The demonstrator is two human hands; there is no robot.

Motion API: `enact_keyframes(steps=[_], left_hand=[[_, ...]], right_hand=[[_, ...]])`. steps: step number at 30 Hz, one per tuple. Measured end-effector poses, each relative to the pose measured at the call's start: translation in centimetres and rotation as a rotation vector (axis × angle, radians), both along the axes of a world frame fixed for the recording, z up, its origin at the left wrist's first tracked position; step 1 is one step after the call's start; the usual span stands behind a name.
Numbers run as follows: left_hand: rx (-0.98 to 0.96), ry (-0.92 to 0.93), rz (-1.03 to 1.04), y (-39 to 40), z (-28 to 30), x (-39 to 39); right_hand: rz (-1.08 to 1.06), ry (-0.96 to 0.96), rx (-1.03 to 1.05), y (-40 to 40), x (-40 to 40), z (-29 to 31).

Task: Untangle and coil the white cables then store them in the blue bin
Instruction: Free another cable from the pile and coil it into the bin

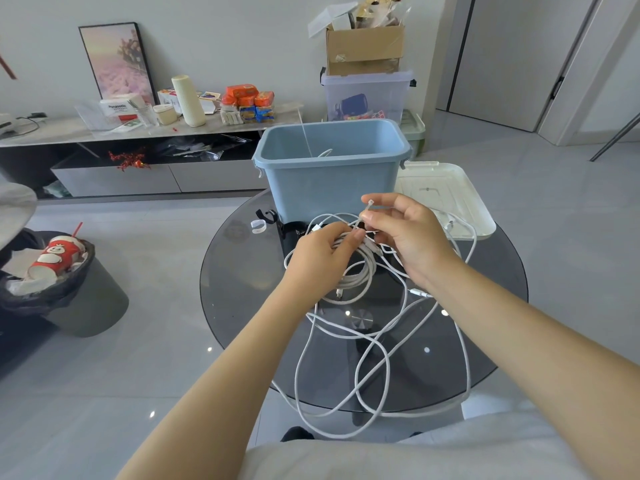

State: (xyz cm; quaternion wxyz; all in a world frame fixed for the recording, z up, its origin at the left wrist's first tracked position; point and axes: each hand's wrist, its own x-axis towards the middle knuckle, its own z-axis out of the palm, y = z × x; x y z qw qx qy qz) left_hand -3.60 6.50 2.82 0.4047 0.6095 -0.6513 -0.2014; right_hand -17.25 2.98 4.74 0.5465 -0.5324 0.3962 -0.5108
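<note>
white cables [349,327] tangled on glass table [242,289], left hand [318,258] gripping coiled bundle, right hand [405,233] pinching a strand

You had the white cables [377,344] in a loose tangle over the glass table: one bundle partly coiled at the middle, long loops trailing over the near edge. The blue bin [332,174] stood upright and open behind them, a white cable inside.
</note>
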Motion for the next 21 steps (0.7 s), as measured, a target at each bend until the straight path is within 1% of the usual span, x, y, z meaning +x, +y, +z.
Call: enact_keyframes(steps=[2, 5, 6, 7, 8, 10, 12, 13, 14, 16, 18, 19, 21], left_hand=[[0.011, 0.070, 0.062, -0.2, 0.0, 0.3], [0.015, 0.176, 0.166, -0.5, 0.3, 0.9], [0.020, 0.205, 0.190, -0.6, 0.3, 1.0], [0.022, 0.230, 0.208, -0.7, 0.3, 1.0], [0.021, 0.252, 0.219, -0.8, 0.1, 1.1], [0.040, 0.319, 0.233, -1.1, 0.0, 1.0], [0.096, 0.486, 0.242, -1.3, -0.1, 1.0], [0.135, 0.596, 0.245, -1.4, -0.2, 1.0], [0.176, 0.698, 0.254, -1.4, -0.2, 1.0], [0.258, 0.877, 0.254, -1.5, -0.3, 1.1], [0.327, 1.060, 0.206, -1.3, -0.1, 1.2], [0.354, 1.104, 0.178, -1.2, 0.1, 1.3], [0.406, 1.065, 0.113, -1.1, 0.3, 1.6]], right_hand=[[0.013, 0.104, -0.012, -0.1, -0.1, 0.1], [0.126, 0.364, -0.009, 0.0, -0.3, -0.4], [0.160, 0.445, -0.038, 0.3, -0.3, -0.7], [0.149, 0.523, -0.101, 0.5, -0.3, -1.0], [0.081, 0.594, -0.199, 0.6, -0.2, -1.1], [-0.104, 0.688, -0.461, 0.7, 0.1, -1.2], [-0.190, 0.741, -0.689, 0.8, 0.6, -1.2], [-0.184, 0.762, -0.744, 0.9, 0.9, -1.2], [-0.154, 0.771, -0.745, 1.0, 1.2, -1.4], [-0.083, 0.740, -0.662, 1.0, 1.5, -1.8], [-0.073, 0.662, -0.580, 0.7, 1.4, -2.1], [-0.088, 0.613, -0.536, 0.5, 1.3, -2.2], [-0.134, 0.509, -0.439, 0.0, 0.9, -2.2]])
